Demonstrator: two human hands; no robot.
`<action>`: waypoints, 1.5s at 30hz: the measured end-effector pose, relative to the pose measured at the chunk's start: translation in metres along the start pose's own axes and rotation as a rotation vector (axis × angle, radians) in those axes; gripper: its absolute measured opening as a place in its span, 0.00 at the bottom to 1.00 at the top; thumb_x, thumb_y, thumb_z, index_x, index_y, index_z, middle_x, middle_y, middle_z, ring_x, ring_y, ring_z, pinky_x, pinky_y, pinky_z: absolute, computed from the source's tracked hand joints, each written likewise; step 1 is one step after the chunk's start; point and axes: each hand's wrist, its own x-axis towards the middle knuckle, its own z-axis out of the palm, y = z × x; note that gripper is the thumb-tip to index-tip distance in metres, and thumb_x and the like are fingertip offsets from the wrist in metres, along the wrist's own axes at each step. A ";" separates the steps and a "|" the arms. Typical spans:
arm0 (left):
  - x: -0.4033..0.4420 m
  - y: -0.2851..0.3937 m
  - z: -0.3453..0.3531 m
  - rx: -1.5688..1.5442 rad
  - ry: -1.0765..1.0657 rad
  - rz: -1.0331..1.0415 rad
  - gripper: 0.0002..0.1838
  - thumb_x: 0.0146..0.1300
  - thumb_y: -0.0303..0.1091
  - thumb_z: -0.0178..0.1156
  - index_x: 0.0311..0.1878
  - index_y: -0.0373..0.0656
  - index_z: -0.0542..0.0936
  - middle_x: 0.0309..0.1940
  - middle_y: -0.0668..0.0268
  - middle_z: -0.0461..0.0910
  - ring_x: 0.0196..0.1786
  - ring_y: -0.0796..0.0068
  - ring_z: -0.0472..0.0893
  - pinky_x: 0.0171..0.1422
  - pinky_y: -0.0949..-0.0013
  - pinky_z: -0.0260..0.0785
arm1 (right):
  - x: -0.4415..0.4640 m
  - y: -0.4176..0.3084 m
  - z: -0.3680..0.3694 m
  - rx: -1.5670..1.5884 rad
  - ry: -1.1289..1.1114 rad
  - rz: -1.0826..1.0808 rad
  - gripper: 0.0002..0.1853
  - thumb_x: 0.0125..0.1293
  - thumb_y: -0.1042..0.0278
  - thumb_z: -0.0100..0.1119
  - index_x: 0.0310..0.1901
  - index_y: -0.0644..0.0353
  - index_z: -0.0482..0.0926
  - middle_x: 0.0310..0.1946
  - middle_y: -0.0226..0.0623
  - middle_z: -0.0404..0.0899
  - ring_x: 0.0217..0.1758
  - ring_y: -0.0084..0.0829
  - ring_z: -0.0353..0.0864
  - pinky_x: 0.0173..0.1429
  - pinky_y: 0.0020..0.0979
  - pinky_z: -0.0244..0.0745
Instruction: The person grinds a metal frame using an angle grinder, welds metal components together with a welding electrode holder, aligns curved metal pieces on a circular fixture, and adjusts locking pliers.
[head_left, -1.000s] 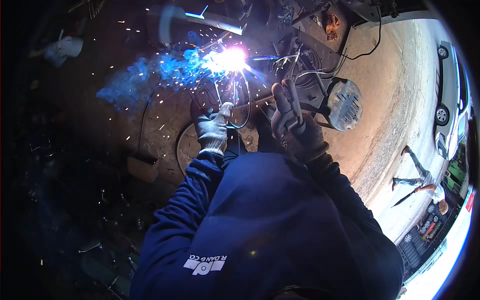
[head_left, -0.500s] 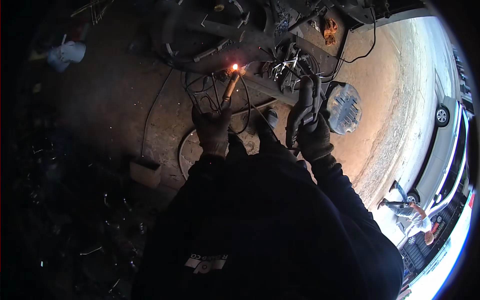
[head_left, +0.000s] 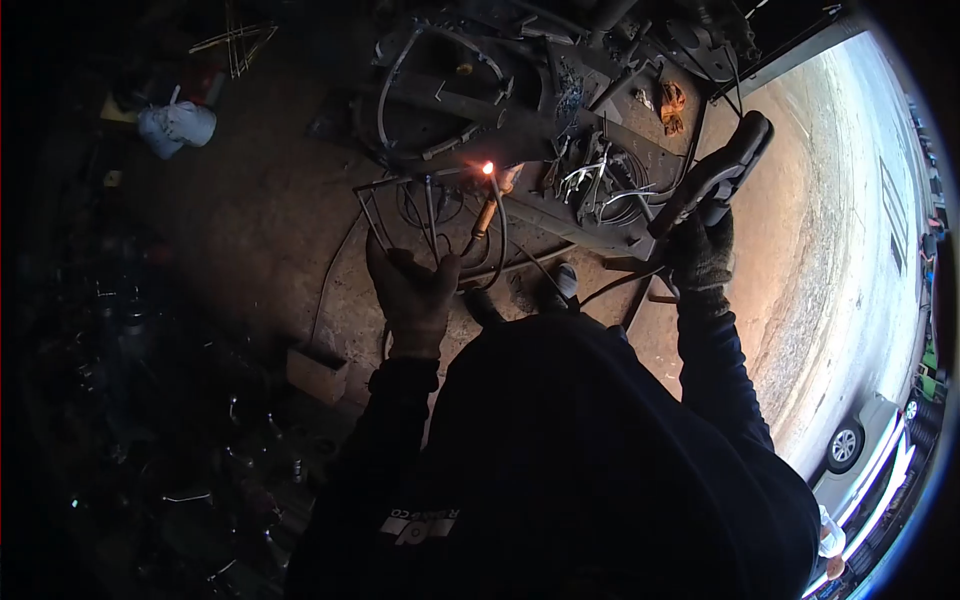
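Observation:
My left hand (head_left: 412,300), in a dark knit glove, holds the lower ends of a thin bent rod frame (head_left: 430,205) between its thumb and fingers. A red-hot spot (head_left: 488,168) glows just up and to the right of the frame. Beside that spot is a short orange-lit metal piece (head_left: 483,217), and a dark curved line passes close by. My gloved right hand (head_left: 703,258) grips a dark clamp-like tool (head_left: 718,172), whose jaws point up and right, away from the glow.
Dark metal parts (head_left: 455,95) lie beyond the glow. Silvery rods and coiled wire (head_left: 590,180) sit right of centre. A small box (head_left: 316,375) is at lower left, with cables on the floor. A car (head_left: 862,440) and part of a person (head_left: 831,540) show at right.
The bright arc, sparks and blue smoke have gone, leaving a glowing spot. My right hand has swung the tool up and right. My left hand and the rod frame have shifted left. The view has shifted.

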 end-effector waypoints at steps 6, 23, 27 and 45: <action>-0.010 0.024 -0.013 -0.084 0.080 0.200 0.61 0.45 0.30 0.79 0.79 0.37 0.50 0.41 0.64 0.68 0.37 0.79 0.75 0.42 0.70 0.76 | 0.064 -0.027 -0.016 0.102 0.012 -0.248 0.18 0.73 0.61 0.62 0.59 0.59 0.74 0.30 0.34 0.82 0.28 0.27 0.83 0.29 0.27 0.76; -0.002 0.104 -0.022 0.701 0.283 0.942 0.61 0.51 0.54 0.79 0.77 0.33 0.53 0.43 0.57 0.72 0.35 0.76 0.77 0.28 0.74 0.78 | 0.054 -0.001 -0.025 0.096 0.111 -0.024 0.23 0.72 0.58 0.63 0.64 0.57 0.73 0.30 0.31 0.80 0.30 0.29 0.83 0.33 0.32 0.80; -0.002 0.114 -0.006 0.939 0.358 0.979 0.57 0.50 0.60 0.78 0.75 0.38 0.61 0.38 0.57 0.75 0.34 0.73 0.80 0.26 0.73 0.79 | 0.020 -0.021 -0.015 0.305 -0.077 0.049 0.27 0.69 0.59 0.69 0.64 0.61 0.73 0.39 0.36 0.82 0.37 0.31 0.86 0.38 0.33 0.85; 0.001 0.102 0.073 1.272 -0.072 1.191 0.34 0.64 0.34 0.62 0.74 0.50 0.68 0.32 0.70 0.71 0.31 0.77 0.76 0.29 0.68 0.74 | -0.026 -0.047 0.091 0.609 -0.679 0.121 0.33 0.69 0.57 0.69 0.71 0.60 0.68 0.56 0.39 0.82 0.51 0.31 0.85 0.49 0.32 0.83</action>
